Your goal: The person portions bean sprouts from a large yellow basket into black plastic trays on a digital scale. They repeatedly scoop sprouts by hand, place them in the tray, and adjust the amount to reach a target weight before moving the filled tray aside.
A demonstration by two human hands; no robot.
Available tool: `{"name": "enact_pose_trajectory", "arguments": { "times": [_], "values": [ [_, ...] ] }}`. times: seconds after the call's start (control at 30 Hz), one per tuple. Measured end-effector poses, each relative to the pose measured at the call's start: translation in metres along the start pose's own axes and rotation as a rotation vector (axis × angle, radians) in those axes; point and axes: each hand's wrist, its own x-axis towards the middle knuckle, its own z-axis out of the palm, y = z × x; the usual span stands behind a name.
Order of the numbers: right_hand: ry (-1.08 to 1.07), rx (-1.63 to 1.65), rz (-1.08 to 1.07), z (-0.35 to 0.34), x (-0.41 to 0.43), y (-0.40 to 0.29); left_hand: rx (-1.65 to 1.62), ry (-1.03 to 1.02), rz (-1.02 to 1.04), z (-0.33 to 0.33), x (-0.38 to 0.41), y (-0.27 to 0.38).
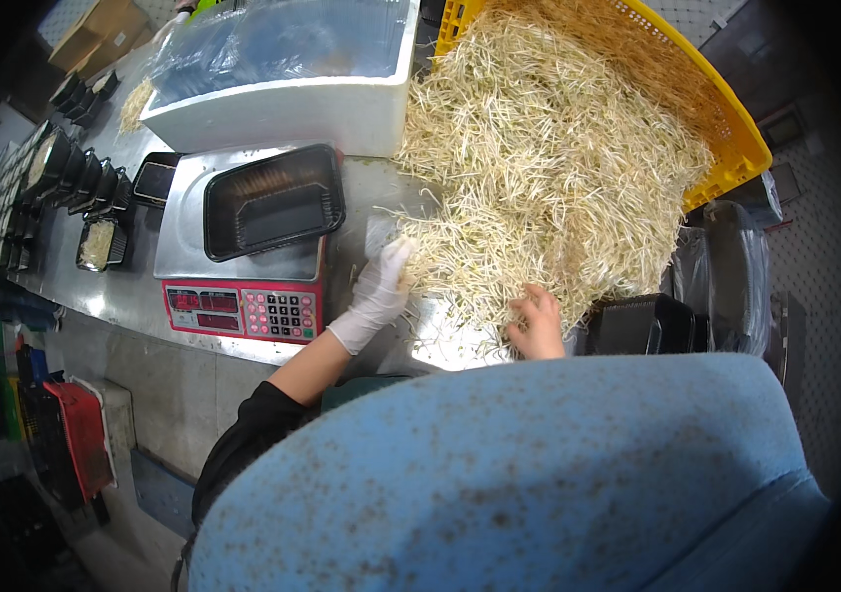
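A large heap of bean sprouts [539,148] spills from a yellow plastic crate [742,140] onto the steel table [457,348]. My left hand [379,292], in a white glove, reaches the heap's left edge. Its fingertips meet the sprouts, and whether they grip any is hidden. At the near edge of the heap is my bare right hand [540,324], fingers curved and apart, with nothing visible in them. Left of my gloved hand, a black plastic tray [276,203] rests tilted on the pan of a red digital scale [243,311]. No sprouts show inside this tray.
Behind the scale stands a white foam box [280,115] with clear plastic film or lids. Several black trays [98,244], some holding sprouts, line the table's left. More black trays [638,325] are at right. Blue spotted fabric [509,473] covers the foreground. Another person's hand [172,26] appears top left.
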Motion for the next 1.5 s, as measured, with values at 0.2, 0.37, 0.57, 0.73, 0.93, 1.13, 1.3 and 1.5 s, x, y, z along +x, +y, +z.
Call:
{"name": "enact_pose_trajectory", "arguments": {
  "times": [0.2, 0.37, 0.57, 0.73, 0.93, 1.13, 1.3, 1.5],
  "values": [
    [0.17, -0.03, 0.098, 0.015, 0.003, 0.001, 0.489, 0.238, -0.027, -0.013, -0.009, 0.014],
    [0.234, 0.225, 0.152, 0.027, 0.042, -0.012, -0.091, 0.084, -0.092, -0.004, 0.021, 0.017],
    [-0.001, 0.263, 0.021, -0.011, 0.069, -0.025, 0.17, 0.039, -0.041, -0.007, 0.047, 0.009],
    [-0.222, -0.115, -0.037, 0.012, 0.082, -0.057, 0.325, -0.21, -0.055, 0.01, 0.057, 0.007],
    [-0.232, 0.267, -0.05, 0.004, 0.077, -0.054, 0.142, -0.201, 0.147, -0.019, 0.009, 0.039],
    [-0.284, -0.144, 0.136, 0.022, 0.153, -0.066, 0.204, 0.096, 0.079, -0.008, 0.004, 0.037],
    [-0.267, -0.005, -0.172, 0.024, 0.078, -0.077, 0.253, 0.248, -0.065, -0.007, -0.001, 0.007],
    [-0.067, -0.111, 0.146, -0.009, 0.1, -0.033, 0.088, -0.195, 0.112, 0.005, 0.068, 0.016]
  ]
}}
